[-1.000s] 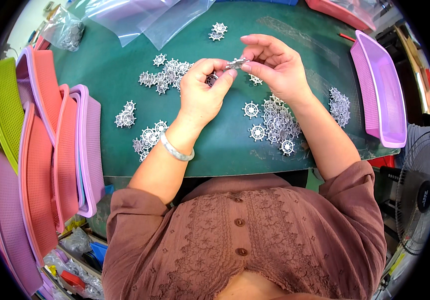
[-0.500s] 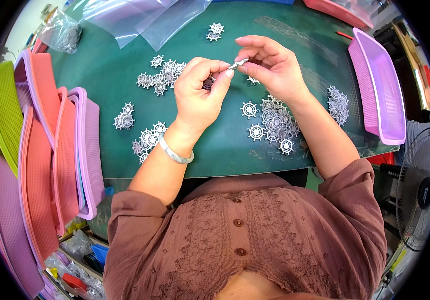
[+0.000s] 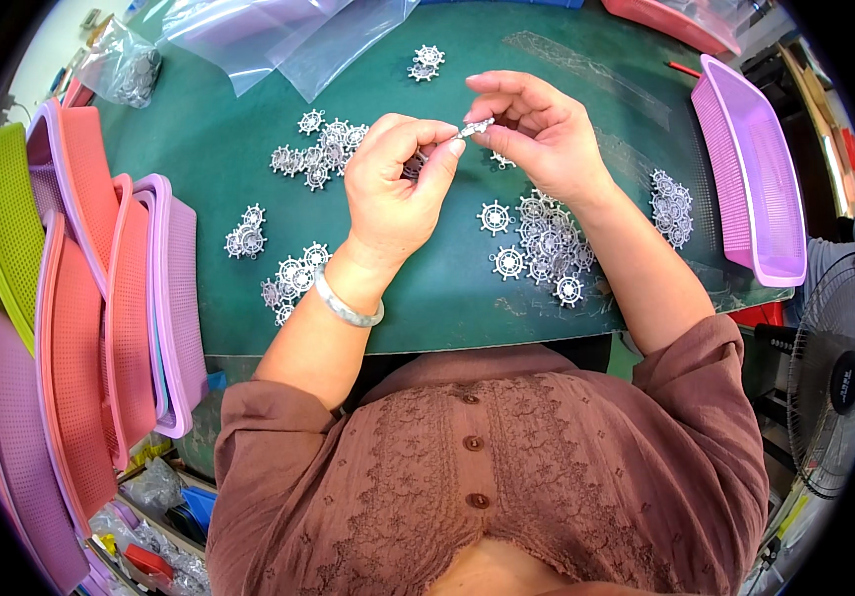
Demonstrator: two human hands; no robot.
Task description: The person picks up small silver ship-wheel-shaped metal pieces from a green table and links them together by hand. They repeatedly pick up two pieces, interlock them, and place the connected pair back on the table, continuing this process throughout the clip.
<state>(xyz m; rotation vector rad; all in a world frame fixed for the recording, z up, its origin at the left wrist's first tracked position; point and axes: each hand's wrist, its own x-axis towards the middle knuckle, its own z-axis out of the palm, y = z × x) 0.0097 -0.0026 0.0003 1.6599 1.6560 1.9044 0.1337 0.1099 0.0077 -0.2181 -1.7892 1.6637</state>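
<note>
Between my two hands, just above the green tabletop, is a small silver ship's-wheel charm [image 3: 474, 128], seen nearly edge-on. My left hand [image 3: 395, 184] pinches its left end between thumb and forefinger. With thumb and fingertips, my right hand [image 3: 545, 134] grips the other end, its outer fingers curled loosely. Beyond my left hand lies a cluster of the same charms [image 3: 320, 154]. A larger heap [image 3: 552, 238] sits beside my right wrist. Smaller groups rest near my left forearm [image 3: 294, 281], at the left [image 3: 246, 233], at the far middle [image 3: 427, 64] and right of my right forearm [image 3: 672, 209].
Stacked plastic baskets [image 3: 85, 298] in pink, purple and green stand along the left. A purple basket [image 3: 765, 189] is at the right table edge, with a black fan [image 3: 835, 387] below it. Clear plastic bags [image 3: 298, 45] and a filled bag [image 3: 125, 68] lie at the back.
The charm has tilted very slightly between my fingertips. Both hands keep nearly the same place and grip, and the heaps look unchanged.
</note>
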